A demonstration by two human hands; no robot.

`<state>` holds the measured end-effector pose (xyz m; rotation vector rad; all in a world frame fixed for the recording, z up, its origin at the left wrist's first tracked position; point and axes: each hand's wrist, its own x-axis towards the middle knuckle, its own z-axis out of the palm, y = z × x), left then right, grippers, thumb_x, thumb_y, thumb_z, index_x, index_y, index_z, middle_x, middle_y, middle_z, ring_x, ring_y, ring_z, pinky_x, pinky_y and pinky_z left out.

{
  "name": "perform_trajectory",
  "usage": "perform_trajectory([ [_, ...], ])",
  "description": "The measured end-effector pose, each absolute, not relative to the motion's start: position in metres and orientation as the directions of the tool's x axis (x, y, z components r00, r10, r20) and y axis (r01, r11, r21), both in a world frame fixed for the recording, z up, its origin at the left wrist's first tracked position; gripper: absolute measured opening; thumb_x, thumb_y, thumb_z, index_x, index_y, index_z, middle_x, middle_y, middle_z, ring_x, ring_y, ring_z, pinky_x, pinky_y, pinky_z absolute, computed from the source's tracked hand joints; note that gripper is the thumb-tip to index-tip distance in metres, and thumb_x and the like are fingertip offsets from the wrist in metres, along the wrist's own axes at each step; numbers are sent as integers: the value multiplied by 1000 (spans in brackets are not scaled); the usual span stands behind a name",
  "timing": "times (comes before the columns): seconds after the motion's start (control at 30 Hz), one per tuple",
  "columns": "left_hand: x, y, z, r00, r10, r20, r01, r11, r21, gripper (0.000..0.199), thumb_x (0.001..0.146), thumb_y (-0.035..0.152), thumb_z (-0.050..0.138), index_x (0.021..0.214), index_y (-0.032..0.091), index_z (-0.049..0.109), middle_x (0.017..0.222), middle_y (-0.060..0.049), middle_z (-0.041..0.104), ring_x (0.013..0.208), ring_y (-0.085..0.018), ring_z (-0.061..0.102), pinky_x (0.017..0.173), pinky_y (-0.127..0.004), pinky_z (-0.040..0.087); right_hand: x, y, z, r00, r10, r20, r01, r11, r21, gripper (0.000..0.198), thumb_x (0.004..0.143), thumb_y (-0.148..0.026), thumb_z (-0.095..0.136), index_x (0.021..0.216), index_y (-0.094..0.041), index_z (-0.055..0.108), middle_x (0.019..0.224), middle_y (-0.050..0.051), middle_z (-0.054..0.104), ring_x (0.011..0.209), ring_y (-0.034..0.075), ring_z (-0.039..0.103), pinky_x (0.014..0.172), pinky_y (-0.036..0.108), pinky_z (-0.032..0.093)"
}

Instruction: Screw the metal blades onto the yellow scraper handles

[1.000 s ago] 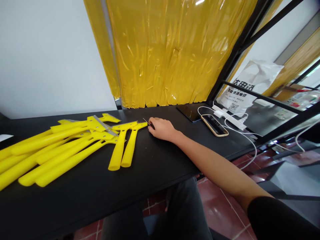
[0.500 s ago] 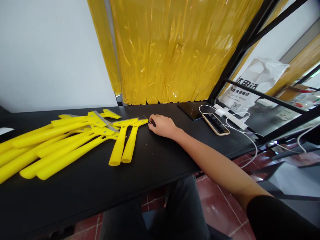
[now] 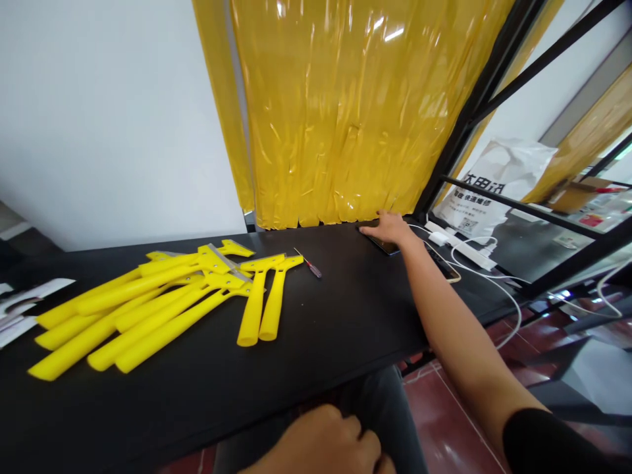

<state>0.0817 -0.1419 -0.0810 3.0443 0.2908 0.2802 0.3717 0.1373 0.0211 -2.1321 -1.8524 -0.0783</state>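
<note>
My right hand (image 3: 390, 229) reaches across to a flat black device like a tablet (image 3: 385, 247), lying near the back of the table. Its thumb is spread apart from the fingers over the device, and the hand hides much of it. At the bottom of the view, above my lap, my left hand (image 3: 326, 442) is curled closed; its palm side is hidden. A small screwdriver (image 3: 312, 267) with a reddish transparent handle lies alone on the table. Beside it are two yellow scrapers (image 3: 253, 309) side by side, and further left a pile of several more yellow scrapers (image 3: 162, 289).
Right of the tablet, a phone (image 3: 447, 268) lies partly behind my forearm. White cables run from a power strip (image 3: 464, 247). A black metal shelf frame (image 3: 518, 204) and a white plastic bag (image 3: 494, 184) stand at right. Yellow plastic sheeting (image 3: 336, 131) hangs behind the black table (image 3: 336, 329).
My right hand has left the screwdriver on the table and moved right to the tablet. My left hand has come into view at the bottom. The view has shifted slightly.
</note>
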Motion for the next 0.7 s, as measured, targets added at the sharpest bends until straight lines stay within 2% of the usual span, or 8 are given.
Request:
perform_trajectory([
  [0.07,94,-134,-94,992,119,37,114,-987,113,9,94,28,64,92,21,70,68,-1,70,56,-16,64,39,-27,27,390,147,12,229,973,37,964,-222,-149,99,67,-70,74,139,-7,52,141,30,54,134,46,46,103,55,43],
  [0.1,100,-132,-102,993,114,-35,117,-986,121,12,93,25,64,85,19,70,66,-2,70,56,-16,65,39,-27,24,396,151,8,238,971,-28,960,-240,-147,103,65,-72,76,140,-6,51,141,31,53,133,46,48,103,55,44],
  [0.17,109,-129,-120,978,123,-166,143,-983,116,17,92,24,65,79,16,72,69,-6,73,60,-18,68,41,-26,26,403,155,1,236,969,-77,956,-246,-161,98,66,-69,77,138,-7,53,138,29,57,128,43,56,100,51,47],
  [0.23,114,-126,-135,960,135,-245,167,-979,117,16,91,27,65,83,19,76,70,-8,74,62,-23,69,48,-28,35,406,156,-4,227,972,-65,955,-235,-182,87,72,-62,75,138,-10,52,136,25,60,125,38,59,99,46,49],
  [0.3,116,-123,-146,961,152,-232,184,-975,123,14,90,28,66,87,23,78,76,-9,76,68,-26,71,56,-33,42,408,156,-7,223,974,-41,953,-227,-201,81,76,-56,74,140,-12,50,136,23,61,126,35,59,99,44,49],
  [0.47,118,-116,-157,861,264,-435,374,-908,189,13,86,20,66,88,20,79,77,-12,76,70,-28,71,59,-34,45,411,158,-13,239,971,7,940,-229,-252,82,72,-54,77,137,-12,51,134,23,62,124,36,61,98,44,50],
  [0.57,121,-114,-156,837,329,-436,475,-833,283,10,83,24,70,89,24,79,73,-8,74,71,-28,70,59,-36,48,412,159,-15,267,964,20,926,-250,-284,82,69,-54,80,134,-12,52,127,23,66,119,36,64,95,44,51],
  [0.7,124,-108,-148,846,355,-397,489,-813,315,27,89,35,70,111,19,71,101,-8,73,90,-24,69,77,-42,56,411,159,-18,299,953,39,909,-272,-316,87,66,-54,82,134,-10,51,126,24,66,120,37,63,96,46,51],
])
